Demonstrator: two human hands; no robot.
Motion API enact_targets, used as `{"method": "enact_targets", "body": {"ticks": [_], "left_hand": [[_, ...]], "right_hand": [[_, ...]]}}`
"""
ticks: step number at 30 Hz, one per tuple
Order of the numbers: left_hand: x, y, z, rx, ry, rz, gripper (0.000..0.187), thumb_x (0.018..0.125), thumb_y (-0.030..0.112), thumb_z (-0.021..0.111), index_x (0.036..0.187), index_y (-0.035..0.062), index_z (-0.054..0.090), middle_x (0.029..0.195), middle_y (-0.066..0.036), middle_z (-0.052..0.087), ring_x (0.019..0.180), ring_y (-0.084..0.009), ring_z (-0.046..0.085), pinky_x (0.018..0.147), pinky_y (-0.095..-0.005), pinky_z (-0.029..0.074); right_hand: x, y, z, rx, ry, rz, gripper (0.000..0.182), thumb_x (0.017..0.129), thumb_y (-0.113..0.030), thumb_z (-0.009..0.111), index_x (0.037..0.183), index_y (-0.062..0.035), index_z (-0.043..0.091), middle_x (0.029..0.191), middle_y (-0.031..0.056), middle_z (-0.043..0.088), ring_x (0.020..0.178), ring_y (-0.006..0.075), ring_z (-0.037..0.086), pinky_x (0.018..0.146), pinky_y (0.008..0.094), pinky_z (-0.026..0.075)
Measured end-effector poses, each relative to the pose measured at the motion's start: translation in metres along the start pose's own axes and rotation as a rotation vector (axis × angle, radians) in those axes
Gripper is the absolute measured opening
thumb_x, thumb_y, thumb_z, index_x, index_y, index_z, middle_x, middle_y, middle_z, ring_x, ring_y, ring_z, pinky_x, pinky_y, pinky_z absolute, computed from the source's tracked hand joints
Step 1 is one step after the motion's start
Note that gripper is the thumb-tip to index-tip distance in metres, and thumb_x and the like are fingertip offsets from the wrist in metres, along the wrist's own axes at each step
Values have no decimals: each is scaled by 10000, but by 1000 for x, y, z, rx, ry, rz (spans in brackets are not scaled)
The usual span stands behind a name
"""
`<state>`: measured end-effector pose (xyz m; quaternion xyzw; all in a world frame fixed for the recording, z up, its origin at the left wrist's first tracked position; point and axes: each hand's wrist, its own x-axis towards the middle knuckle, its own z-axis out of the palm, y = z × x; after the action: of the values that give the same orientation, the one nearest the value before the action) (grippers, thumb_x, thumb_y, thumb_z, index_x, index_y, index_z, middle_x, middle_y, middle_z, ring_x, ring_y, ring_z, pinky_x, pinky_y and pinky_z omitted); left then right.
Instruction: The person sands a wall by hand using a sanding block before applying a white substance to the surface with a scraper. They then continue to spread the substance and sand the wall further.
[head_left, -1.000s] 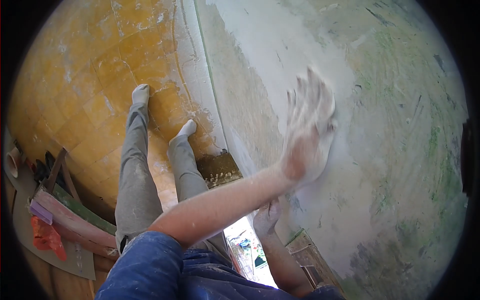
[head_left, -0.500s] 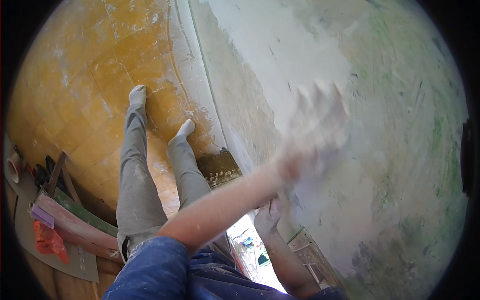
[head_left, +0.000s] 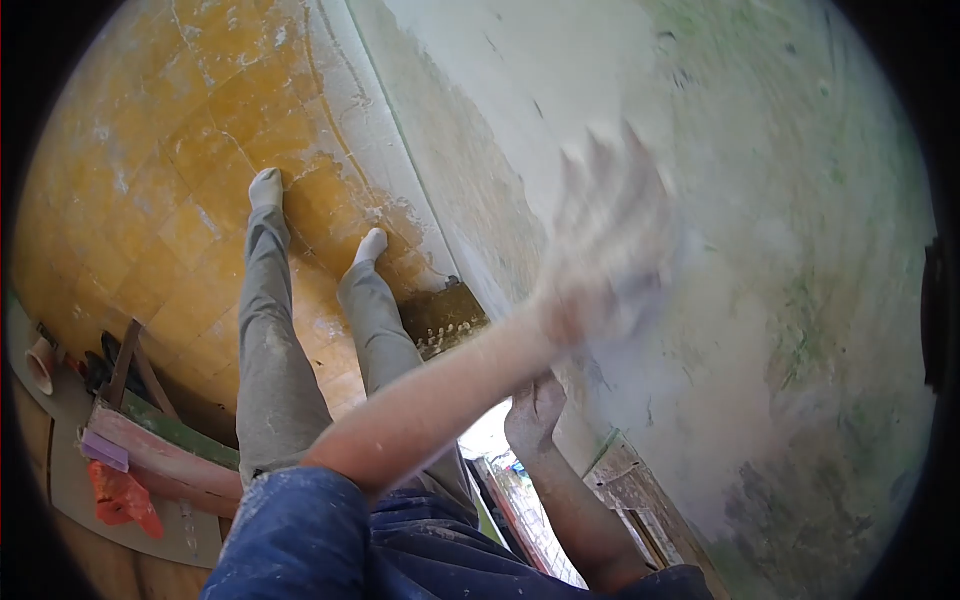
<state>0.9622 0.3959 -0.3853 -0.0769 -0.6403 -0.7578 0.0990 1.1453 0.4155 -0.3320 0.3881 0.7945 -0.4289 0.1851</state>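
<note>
Dusted white and smeared by motion, my left hand [head_left: 612,235] reaches across the wall [head_left: 740,210], its fingers spread and stretched out. A greyish patch shows by the heel of this hand; I cannot make out whether it is a thing or a shadow. My right hand [head_left: 535,412] is lower down, partly behind my left forearm, beside the wall's edge near a bright opening [head_left: 490,430]. Its fingers are curled closed, and what they hold, if anything, is hidden. White patches and green streaks cover the wall.
My feet in white socks [head_left: 266,188] stand above worn yellow floor tiles [head_left: 150,200]. At lower left are a pink and green board [head_left: 165,450], an orange-red bag [head_left: 122,498] and a purple block [head_left: 105,450]. A wooden frame [head_left: 640,490] edges the opening.
My left hand has shifted a little left and up in the view, still blurred. The whole view has turned slightly. My right hand stays near the opening's edge.
</note>
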Motion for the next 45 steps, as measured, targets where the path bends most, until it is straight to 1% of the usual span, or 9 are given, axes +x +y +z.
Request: {"method": "enact_targets", "body": {"ticks": [4, 12, 15, 17, 23, 28, 30, 33, 45], "left_hand": [[43, -6, -14, -73, 318, -101, 629, 774, 116, 563, 1368, 15, 383, 1482, -281, 177, 1366, -499, 110, 1086, -616, 49], [-47, 42, 21, 30, -124, 86, 629, 781, 212, 572, 1371, 80, 400, 1470, -334, 126, 1360, -533, 17, 1048, -674, 47], [7, -5, 0, 60, 118, -25, 695, 770, 42, 510, 1428, 25, 286, 1478, -330, 85, 1370, -500, -29, 1082, -607, 28], [28, -17, 5, -836, 410, -488, 333, 908, 62, 427, 1210, -73, 466, 1160, -133, 567, 1076, -199, 538, 911, -308, 434], [-47, 60, 26, 37, -9, -57, 573, 794, 86, 487, 1355, 28, 385, 1433, -409, 76, 1347, -557, 41, 1048, -657, 80], [-63, 28, 34, 160, -19, 3, 562, 894, 295, 453, 1375, 42, 309, 1453, -365, 110, 1355, -501, 150, 1080, -579, 155], [-21, -3, 30, -1208, 565, -743, 558, 973, 413, 335, 1382, 41, 253, 1380, -157, 373, 1307, -225, 331, 1107, -349, 218], [28, -86, 0, -978, 703, -675, 442, 957, 264, 440, 1303, -2, 368, 1226, -136, 493, 1134, -253, 482, 987, -355, 398], [-25, -11, 22, -522, 458, -691, 535, 974, 200, 356, 1430, -24, 189, 1492, -162, 223, 1369, -243, 232, 1130, -336, 164]], "right_hand": [[-3, 23, 6, 123, 46, -86, 299, 969, -195, 473, 1145, 37, 543, 973, 79, 608, 846, 133, 558, 756, 284, 454], [-45, 80, 16, 1106, 93, 98, 346, 972, -163, 462, 1238, 57, 475, 1053, 102, 597, 914, 147, 558, 808, 290, 455], [-31, 40, 3, 472, 20, -10, 333, 968, -141, 461, 1217, 79, 488, 1051, 115, 596, 910, 145, 557, 803, 279, 456], [-32, 42, 0, 240, 42, 101, 324, 969, -147, 459, 1182, 92, 510, 1049, 136, 601, 900, 155, 567, 789, 279, 459], [-71, 154, -3, -380, -40, -147, 450, 970, -233, 494, 1344, -19, 365, 1213, 97, 516, 1086, 199, 490, 938, 353, 382], [-58, 86, 3, 193, -10, -47, 298, 958, -135, 472, 1197, 39, 512, 1058, 126, 600, 956, 186, 578, 831, 287, 463], [-54, 64, 5, 69, 115, -82, 298, 945, -104, 461, 1175, 77, 521, 970, 143, 615, 872, 187, 592, 765, 301, 478], [-56, 91, 2, 151, 139, 78, 251, 948, -83, 430, 1106, 74, 546, 870, 52, 598, 741, 106, 539, 611, 255, 454], [-46, 80, 26, 196, 82, 117, 244, 962, -115, 451, 1077, 68, 564, 862, 79, 606, 722, 113, 552, 621, 261, 458]]}}
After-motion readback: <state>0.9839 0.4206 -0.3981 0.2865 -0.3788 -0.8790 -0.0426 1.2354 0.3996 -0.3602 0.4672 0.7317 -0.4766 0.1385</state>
